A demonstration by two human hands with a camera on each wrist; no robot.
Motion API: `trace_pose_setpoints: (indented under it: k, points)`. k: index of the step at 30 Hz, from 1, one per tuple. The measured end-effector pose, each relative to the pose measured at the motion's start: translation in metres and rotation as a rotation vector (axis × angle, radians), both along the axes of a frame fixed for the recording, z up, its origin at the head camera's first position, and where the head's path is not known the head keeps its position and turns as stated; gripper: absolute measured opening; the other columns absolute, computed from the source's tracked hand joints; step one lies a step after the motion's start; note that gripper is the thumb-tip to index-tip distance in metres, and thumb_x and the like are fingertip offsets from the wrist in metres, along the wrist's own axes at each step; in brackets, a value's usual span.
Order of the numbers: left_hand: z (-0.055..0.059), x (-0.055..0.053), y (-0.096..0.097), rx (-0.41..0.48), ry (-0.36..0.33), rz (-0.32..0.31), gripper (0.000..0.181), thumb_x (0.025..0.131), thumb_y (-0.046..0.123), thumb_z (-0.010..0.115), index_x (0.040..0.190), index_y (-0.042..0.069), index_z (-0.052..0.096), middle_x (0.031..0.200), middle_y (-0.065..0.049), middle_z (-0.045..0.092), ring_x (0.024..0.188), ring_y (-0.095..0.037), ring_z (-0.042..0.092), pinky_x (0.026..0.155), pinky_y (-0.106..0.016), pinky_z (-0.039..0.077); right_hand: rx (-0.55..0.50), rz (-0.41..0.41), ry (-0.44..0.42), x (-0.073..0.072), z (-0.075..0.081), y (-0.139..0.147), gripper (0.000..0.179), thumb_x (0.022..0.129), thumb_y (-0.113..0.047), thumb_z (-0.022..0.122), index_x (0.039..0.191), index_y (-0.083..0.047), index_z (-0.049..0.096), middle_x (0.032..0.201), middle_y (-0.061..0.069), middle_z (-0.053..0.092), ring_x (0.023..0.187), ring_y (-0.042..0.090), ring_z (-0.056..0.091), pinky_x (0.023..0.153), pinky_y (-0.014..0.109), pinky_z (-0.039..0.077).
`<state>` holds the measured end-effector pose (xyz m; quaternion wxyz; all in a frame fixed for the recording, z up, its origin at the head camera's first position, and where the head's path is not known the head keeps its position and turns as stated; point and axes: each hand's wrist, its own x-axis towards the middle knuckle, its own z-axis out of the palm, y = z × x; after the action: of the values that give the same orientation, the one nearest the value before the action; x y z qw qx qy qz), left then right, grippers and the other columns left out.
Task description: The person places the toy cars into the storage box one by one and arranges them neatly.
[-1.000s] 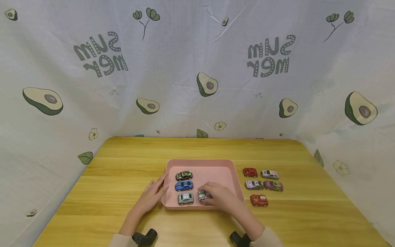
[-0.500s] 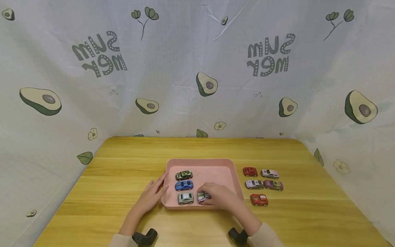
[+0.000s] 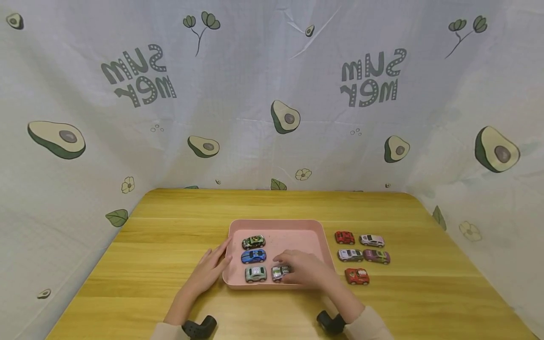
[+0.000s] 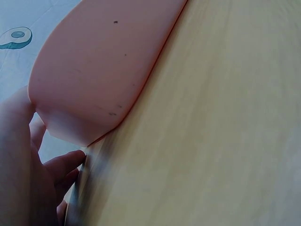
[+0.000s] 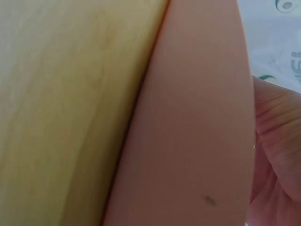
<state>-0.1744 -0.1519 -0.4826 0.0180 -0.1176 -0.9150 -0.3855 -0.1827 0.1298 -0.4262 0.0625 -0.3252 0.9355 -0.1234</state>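
Pink tray: a shallow plastic tray (image 3: pixel 278 226) sits at the middle of the wooden counter (image 3: pixel 170 264), near the person.
Done so far: three toy cars stand in a column at the tray's left side, a green patterned car (image 3: pixel 253 242) farthest, a blue car (image 3: pixel 253 256) in the middle and a pale green car (image 3: pixel 255 274) nearest. A fourth, the silver car (image 3: pixel 278 272), is down on the tray floor just right of the pale green one, starting a second column.
Left to do: five cars wait on the counter right of the tray, well apart from it: a red car (image 3: pixel 344 237), a white car (image 3: pixel 371 240), a grey car (image 3: pixel 350 255), a purple car (image 3: pixel 376 256) and a second red car (image 3: pixel 356 276) nearest. By this count, the sorting looks a little short of halfway.
Right hand: the right hand (image 3: pixel 303 270) lies low inside the tray's near right part, fingers curled round the silver car, which it grips from the right side; the forearm runs back over the near rim.
Left hand: the left hand (image 3: pixel 208 270) rests flat on the counter, fingers straight and relaxed, fingertips touching the tray's left wall, holding nothing.
Wrist views: both show only the tray's pink outer wall close up, with bare wood beside it.
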Motion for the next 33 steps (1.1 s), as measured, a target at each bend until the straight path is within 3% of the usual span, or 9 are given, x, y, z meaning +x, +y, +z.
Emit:
trace_pose_setpoints:
  k: [10,15,21,33]
  points:
    - [0.0,0.0,-0.001,-0.006,-0.004,0.006,0.053,0.094,0.042,0.042,0.143,0.026,0.029,0.145,-0.01,0.037,0.133,-0.03,0.034,0.115,-0.05,0.011,-0.183,-0.068,0.161,0.002,0.007,0.015,0.038,0.08,-0.021,0.068,0.115,-0.011,0.06,0.113,0.005,0.064,0.108,0.024,0.058,0.092,0.04,0.048]
    - [0.0,0.0,-0.001,-0.005,0.003,0.0,0.053,0.094,0.04,0.042,0.143,0.025,0.029,0.144,-0.01,0.037,0.133,-0.03,0.035,0.115,-0.05,0.011,-0.194,-0.098,0.256,0.003,0.007,0.023,0.039,0.078,-0.02,0.07,0.115,-0.009,0.06,0.113,0.007,0.064,0.108,0.026,0.058,0.093,0.042,0.048]
    - [-0.001,0.001,-0.001,-0.002,0.004,-0.001,0.053,0.094,0.04,0.042,0.143,0.025,0.03,0.144,-0.01,0.037,0.133,-0.03,0.035,0.115,-0.05,0.012,-0.223,-0.201,0.282,0.009,0.005,0.035,0.043,0.079,-0.024,0.069,0.119,-0.013,0.059,0.12,0.005,0.061,0.113,0.026,0.056,0.095,0.046,0.046]
    - [-0.002,0.0,-0.001,-0.005,0.003,0.0,0.052,0.095,0.04,0.042,0.143,0.026,0.029,0.144,-0.009,0.038,0.133,-0.03,0.035,0.114,-0.051,0.011,-0.192,-0.258,0.43,0.013,0.005,0.067,0.049,0.073,-0.025,0.074,0.116,-0.009,0.061,0.117,0.011,0.063,0.107,0.031,0.058,0.093,0.053,0.044]
